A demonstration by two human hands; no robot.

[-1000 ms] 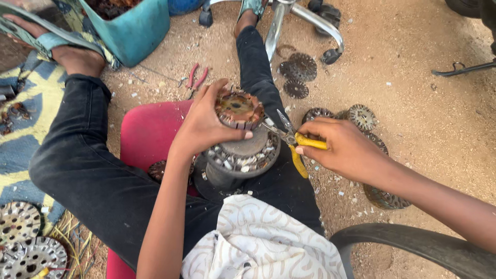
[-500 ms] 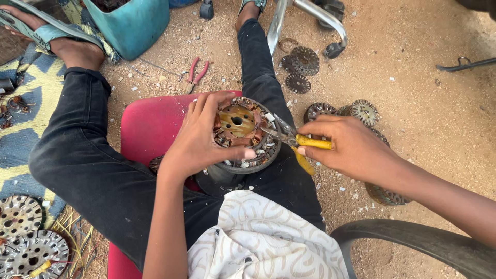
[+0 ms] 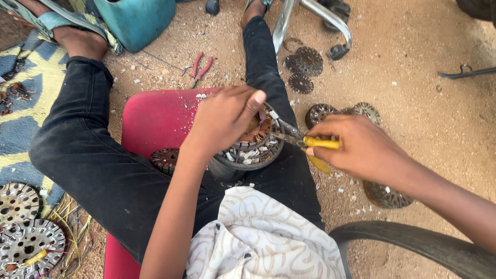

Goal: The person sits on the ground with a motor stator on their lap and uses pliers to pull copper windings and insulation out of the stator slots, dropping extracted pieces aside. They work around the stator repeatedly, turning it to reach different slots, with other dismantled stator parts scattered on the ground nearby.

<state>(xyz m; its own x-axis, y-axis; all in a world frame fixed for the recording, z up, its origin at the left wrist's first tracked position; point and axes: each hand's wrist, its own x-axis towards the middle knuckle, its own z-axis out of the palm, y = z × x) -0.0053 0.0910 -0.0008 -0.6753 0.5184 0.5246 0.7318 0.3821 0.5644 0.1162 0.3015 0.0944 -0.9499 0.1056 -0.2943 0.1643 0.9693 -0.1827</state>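
Observation:
My left hand [image 3: 227,119] grips the top of a round metal motor stator [image 3: 254,151] with copper windings, held on my lap above a red seat [image 3: 155,119]. My right hand [image 3: 361,147] is closed on yellow-handled pliers [image 3: 305,140], whose jaws reach the stator's right rim. White scraps lie on the stator's ring and on my black trousers.
Red-handled pliers [image 3: 199,67] lie on the sandy ground ahead. Several round stator discs [image 3: 309,61] lie by a chrome chair base [image 3: 320,15], more at the right [image 3: 385,195] and lower left [image 3: 31,243]. A teal container [image 3: 137,20] stands at the back; a black tyre [image 3: 413,248] curves lower right.
My left hand has turned the stator and slid over its top, covering the windings. The pliers' jaws have moved in against the stator's right rim.

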